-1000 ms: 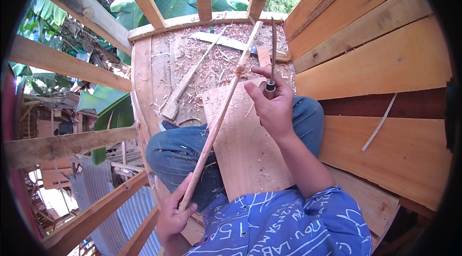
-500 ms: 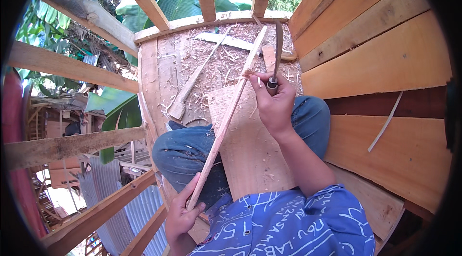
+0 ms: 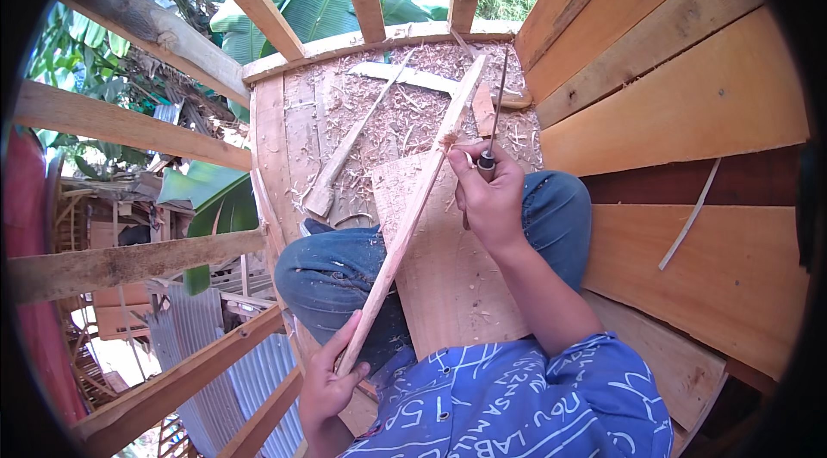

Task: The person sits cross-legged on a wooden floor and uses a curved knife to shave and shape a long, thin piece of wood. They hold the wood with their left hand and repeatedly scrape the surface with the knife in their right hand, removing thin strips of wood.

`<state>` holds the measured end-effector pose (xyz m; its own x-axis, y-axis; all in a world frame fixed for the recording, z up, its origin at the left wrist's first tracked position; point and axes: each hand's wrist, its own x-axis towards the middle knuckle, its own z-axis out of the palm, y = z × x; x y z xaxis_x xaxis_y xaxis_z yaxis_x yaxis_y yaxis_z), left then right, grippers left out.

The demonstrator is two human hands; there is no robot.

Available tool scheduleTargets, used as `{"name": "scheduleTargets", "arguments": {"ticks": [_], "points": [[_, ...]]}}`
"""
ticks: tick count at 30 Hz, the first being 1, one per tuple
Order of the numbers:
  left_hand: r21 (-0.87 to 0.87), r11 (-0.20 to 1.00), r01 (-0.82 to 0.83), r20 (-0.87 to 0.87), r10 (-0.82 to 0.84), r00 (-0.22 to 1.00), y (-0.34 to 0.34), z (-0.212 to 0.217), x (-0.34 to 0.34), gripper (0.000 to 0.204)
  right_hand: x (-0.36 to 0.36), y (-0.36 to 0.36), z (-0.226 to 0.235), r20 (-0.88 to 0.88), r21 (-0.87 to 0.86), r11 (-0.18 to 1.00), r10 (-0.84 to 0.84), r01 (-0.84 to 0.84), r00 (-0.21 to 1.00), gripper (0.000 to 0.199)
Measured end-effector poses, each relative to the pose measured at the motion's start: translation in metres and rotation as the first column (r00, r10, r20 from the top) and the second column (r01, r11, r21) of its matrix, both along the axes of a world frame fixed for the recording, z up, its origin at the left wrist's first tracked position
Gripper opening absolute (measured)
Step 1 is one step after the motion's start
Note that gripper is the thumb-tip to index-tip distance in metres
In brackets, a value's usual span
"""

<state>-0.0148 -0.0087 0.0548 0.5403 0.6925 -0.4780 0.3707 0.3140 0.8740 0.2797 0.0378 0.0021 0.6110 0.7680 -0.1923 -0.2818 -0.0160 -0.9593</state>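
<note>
A long, pale wooden stick (image 3: 398, 247) slants from my lap up toward the far side of the floor. My left hand (image 3: 330, 376) is closed round its near end, by my shirt. In my right hand (image 3: 493, 198) is a knife (image 3: 500, 105), gripped by its dark handle with the blade pointing up and away. That hand's fingertips are beside the stick's upper part, at a small tuft of curled shavings (image 3: 449, 138). Whether the fingers touch the tuft is hard to tell. Beneath the stick, a flat wooden board (image 3: 457, 286) lies across my lap between my knees.
A second, tapered stick (image 3: 340, 161) lies on the shaving-strewn wooden floor (image 3: 297, 126). Beyond it are a long, pale blade (image 3: 405, 74) and a small wood offcut (image 3: 483, 109). Slatted rails (image 3: 138, 264) stand on the left, a plank wall (image 3: 680, 87) on the right.
The knife has turned in my right hand, so its blade now looks thin and edge-on. My right hand has dropped slightly. The stick's far end has shifted a little right; my left hand keeps its hold.
</note>
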Motion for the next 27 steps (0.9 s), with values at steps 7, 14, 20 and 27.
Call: {"name": "scheduleTargets", "arguments": {"ticks": [7,14,20,27], "points": [[0.0,1.0,-0.022,-0.065,0.022,0.998,-0.004,-0.001,0.002,0.073,0.018,-0.021,0.004,-0.722,0.161,0.972,0.235,-0.172,0.651,0.012],[0.005,0.962,-0.273,-0.018,0.273,0.962,-0.001,-0.019,-0.019,0.065,0.024,-0.037,0.014,-0.539,0.05,0.966,0.24,-0.253,0.808,0.016],[-0.002,0.968,-0.25,-0.032,0.25,0.968,0.002,-0.033,-0.029,0.065,0.079,-0.028,0.0,-0.567,0.078,0.997,0.033,0.013,0.823,0.025],[-0.037,0.965,-0.258,0.002,0.259,0.966,0.001,-0.026,-0.023,0.063,0.043,-0.051,-0.02,-0.327,-0.088,0.986,0.107,-0.143,0.939,0.026]]}}
